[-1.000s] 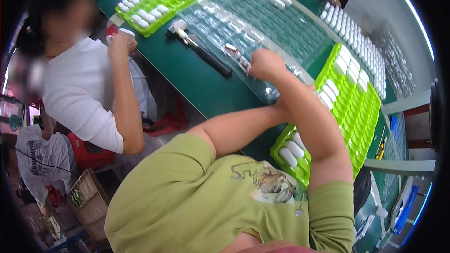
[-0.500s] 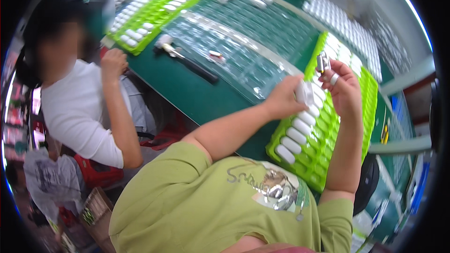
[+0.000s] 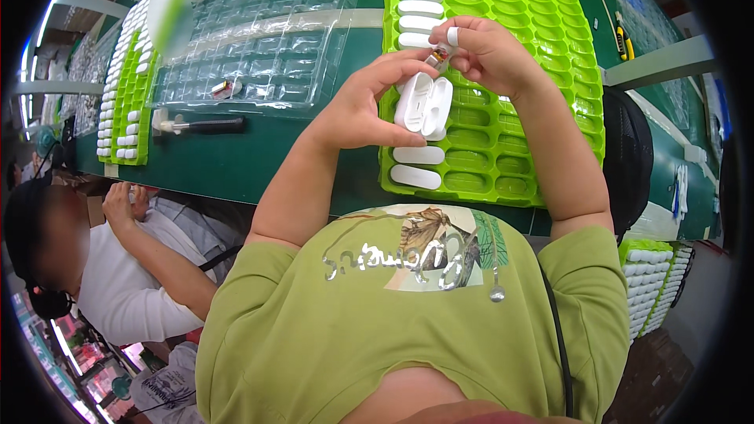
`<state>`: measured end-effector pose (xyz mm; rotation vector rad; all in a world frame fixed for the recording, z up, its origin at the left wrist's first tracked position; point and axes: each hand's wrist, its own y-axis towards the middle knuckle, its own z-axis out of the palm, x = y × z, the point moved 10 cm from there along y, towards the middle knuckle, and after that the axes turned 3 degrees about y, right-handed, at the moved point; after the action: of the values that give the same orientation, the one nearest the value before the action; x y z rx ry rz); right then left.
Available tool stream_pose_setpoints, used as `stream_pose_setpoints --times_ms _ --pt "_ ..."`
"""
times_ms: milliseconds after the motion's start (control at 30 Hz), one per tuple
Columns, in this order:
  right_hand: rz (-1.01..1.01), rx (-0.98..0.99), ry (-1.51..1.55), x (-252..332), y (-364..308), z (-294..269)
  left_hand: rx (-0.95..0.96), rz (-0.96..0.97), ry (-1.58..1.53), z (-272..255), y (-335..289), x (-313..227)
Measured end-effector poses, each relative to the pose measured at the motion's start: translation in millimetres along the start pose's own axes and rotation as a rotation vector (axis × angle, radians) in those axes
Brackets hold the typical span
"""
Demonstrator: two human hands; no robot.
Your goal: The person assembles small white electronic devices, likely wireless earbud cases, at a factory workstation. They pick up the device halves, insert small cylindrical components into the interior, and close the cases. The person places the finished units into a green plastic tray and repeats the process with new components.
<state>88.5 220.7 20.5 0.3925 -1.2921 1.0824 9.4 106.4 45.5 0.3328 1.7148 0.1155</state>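
Note:
My left hand is closed round a white earbud charging case, whose lid is swung open. Between the fingertips of my right hand is a small metallic part with some red and yellow on it, just above the open case. A white band circles one right finger. Both hands are over a bright green moulded tray. Closed white cases, one of them nearest my body, lie in its left column; many of its other hollows are bare.
Clear plastic blister trays cover the table to the left, with another small metallic part on them. A black-handled hammer-like tool lies nearby. Further left are a filled green tray and a co-worker in white. A yellow-black cutter lies right.
The view has swung round. My hands have come together, the right one bringing the metallic part close to the case in my left. The case's lid now shows open.

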Motion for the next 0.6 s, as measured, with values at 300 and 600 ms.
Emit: stream_pose_setpoints --times_ms 300,600 --pt "-0.293 0.055 -0.240 11 -18 22 -0.130 -0.171 -0.765 -12 -6 22" --pt "-0.286 -0.175 -0.300 -4 -4 4 -0.022 -0.190 -0.830 -1 -5 25"
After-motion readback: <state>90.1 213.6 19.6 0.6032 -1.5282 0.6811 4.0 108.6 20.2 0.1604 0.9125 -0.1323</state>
